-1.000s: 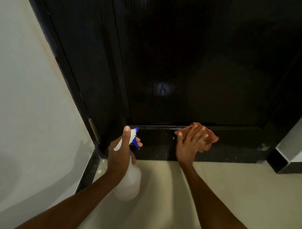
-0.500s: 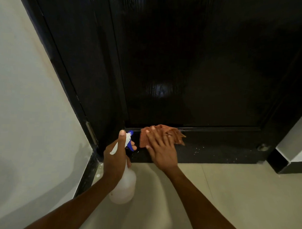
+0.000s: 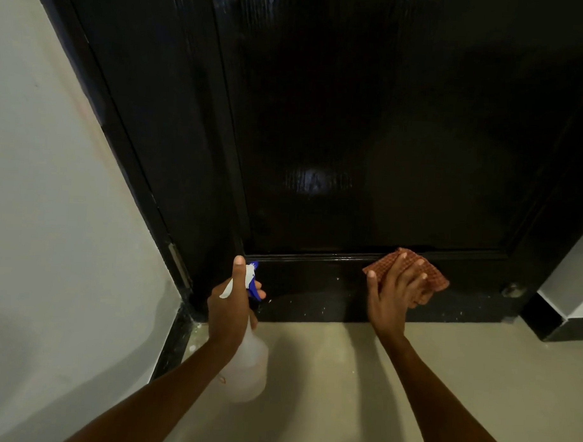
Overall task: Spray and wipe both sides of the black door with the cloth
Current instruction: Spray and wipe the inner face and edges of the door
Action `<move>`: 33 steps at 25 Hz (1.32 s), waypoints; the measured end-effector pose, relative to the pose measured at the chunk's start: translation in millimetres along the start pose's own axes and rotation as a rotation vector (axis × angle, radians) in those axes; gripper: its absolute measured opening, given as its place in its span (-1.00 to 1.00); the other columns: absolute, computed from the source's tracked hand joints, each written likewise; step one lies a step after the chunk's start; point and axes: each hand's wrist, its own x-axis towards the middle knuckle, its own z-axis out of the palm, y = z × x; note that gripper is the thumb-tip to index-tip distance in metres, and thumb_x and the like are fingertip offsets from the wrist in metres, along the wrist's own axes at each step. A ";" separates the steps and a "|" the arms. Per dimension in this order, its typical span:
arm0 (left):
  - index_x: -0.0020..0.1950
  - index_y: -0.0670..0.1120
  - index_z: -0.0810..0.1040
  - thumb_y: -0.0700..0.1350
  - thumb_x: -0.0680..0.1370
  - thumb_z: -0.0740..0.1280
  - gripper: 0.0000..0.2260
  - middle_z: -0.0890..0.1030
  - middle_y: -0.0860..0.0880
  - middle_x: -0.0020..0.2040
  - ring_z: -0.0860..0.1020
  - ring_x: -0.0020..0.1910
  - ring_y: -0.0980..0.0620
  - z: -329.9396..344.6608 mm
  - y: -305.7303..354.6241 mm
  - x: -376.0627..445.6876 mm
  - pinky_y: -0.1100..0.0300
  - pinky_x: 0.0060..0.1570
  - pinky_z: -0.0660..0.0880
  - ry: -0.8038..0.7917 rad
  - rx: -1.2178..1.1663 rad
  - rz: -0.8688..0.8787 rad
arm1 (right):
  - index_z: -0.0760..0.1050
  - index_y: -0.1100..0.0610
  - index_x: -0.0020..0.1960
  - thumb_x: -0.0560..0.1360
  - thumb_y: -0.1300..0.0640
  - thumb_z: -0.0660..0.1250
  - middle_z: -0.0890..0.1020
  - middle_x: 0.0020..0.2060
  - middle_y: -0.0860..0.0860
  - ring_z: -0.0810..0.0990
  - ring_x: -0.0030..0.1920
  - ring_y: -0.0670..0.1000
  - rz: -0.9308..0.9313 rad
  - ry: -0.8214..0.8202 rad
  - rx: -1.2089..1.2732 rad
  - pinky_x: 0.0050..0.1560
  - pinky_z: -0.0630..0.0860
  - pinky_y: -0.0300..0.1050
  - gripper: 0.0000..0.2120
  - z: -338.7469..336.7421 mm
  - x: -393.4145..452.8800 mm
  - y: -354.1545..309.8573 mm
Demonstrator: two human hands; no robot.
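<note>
Both hands work low, at the foot of the black door [image 3: 369,141]. Right hand [image 3: 391,295] presses the orange checked cloth [image 3: 430,278] flat against the bottom rail of the door; its fingers are straight and spread, and the thumb points to about 11 o'clock. The open palm probably gives a broad, even pressure, so the cloth follows the narrow moulding at the top of the rail. The cloth lies at 4 o'clock from the centre of the door, and its far corner comes out from under the fingers toward 3 o'clock.

Left hand [image 3: 229,304] grips the neck of the translucent spray bottle [image 3: 248,368], its fingers curled round it. The index finger lies straight along the white and blue trigger head [image 3: 251,279], which points toward the door at 12 o'clock. I think the bottle is kept ready so that the next spray needs no new grasp. This hand is at 7 o'clock from the centre of the door, well apart from the right hand.

Both forearms reach forward and a little inward over the pale floor [image 3: 443,375]. White specks [image 3: 313,307] show on the bottom rail, so in my judgement this lowest part is not yet finished.
</note>
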 end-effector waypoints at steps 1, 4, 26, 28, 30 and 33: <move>-0.02 -0.22 0.62 0.29 0.57 0.14 -0.42 0.68 -0.14 -0.19 0.63 -0.27 -0.03 0.9 0.6 2.1 0.10 -0.11 0.58 0.020 -0.018 -0.031 | -0.48 -0.23 0.56 0.62 -0.33 -0.06 -0.52 0.54 -0.03 -0.44 0.56 0.27 -0.033 -0.033 -0.017 0.49 -0.31 0.40 -0.27 5.5 -2.4 0.0; -0.04 -0.22 0.61 0.33 0.52 0.18 -0.40 0.63 -0.12 -0.29 0.57 -0.37 -0.01 1.9 -0.1 8.6 0.11 -0.23 0.54 0.024 -0.045 -0.070 | -0.47 -0.20 0.58 0.63 -0.32 -0.08 -0.49 0.57 -0.01 -0.49 0.54 0.28 -0.171 -0.136 -0.109 0.48 -0.33 0.37 -0.27 21.5 -12.9 -4.3; -0.05 -0.18 0.65 0.33 0.55 0.12 -0.40 0.69 -0.11 -0.23 0.65 -0.18 -0.10 -24.1 0.8 -13.9 0.14 -0.16 0.54 -0.030 0.051 0.041 | -0.18 -0.13 0.66 0.67 -0.14 0.14 0.05 0.66 0.02 0.22 0.58 0.18 -0.980 -0.244 -0.494 0.55 0.03 0.22 -0.30 78.8 -17.4 -92.1; -0.11 -0.16 0.65 0.31 0.57 0.13 -0.43 0.69 -0.11 -0.25 0.67 -0.19 -0.11 -8.0 6.0 -23.0 0.05 -0.13 0.57 -0.068 0.040 0.066 | -0.16 -0.12 0.67 0.69 -0.16 0.06 -0.04 0.67 0.00 0.19 0.60 0.18 -0.846 -0.181 -0.484 0.55 0.00 0.23 -0.35 50.1 -2.5 -55.1; -0.14 -0.15 0.65 0.31 0.58 0.14 -0.43 0.69 -0.11 -0.27 0.66 -0.24 -0.08 11.5 10.6 -31.8 0.08 -0.22 0.56 -0.091 0.048 0.085 | -0.19 -0.10 0.67 0.70 -0.18 -0.03 -0.17 0.66 -0.02 0.07 0.63 0.19 -0.656 -0.102 -0.461 0.57 -0.04 0.25 -0.38 19.4 8.7 -17.0; -0.17 -0.16 0.64 0.33 0.56 0.13 -0.41 0.69 -0.12 -0.28 0.56 -0.45 -0.07 42.7 22.4 -46.9 0.12 -0.45 0.48 -0.147 0.028 0.124 | -0.23 -0.05 0.67 0.71 -0.18 -0.11 -0.24 0.65 0.04 -0.23 0.64 0.17 -0.341 0.011 -0.308 0.59 -0.30 0.17 -0.39 -14.2 19.0 26.2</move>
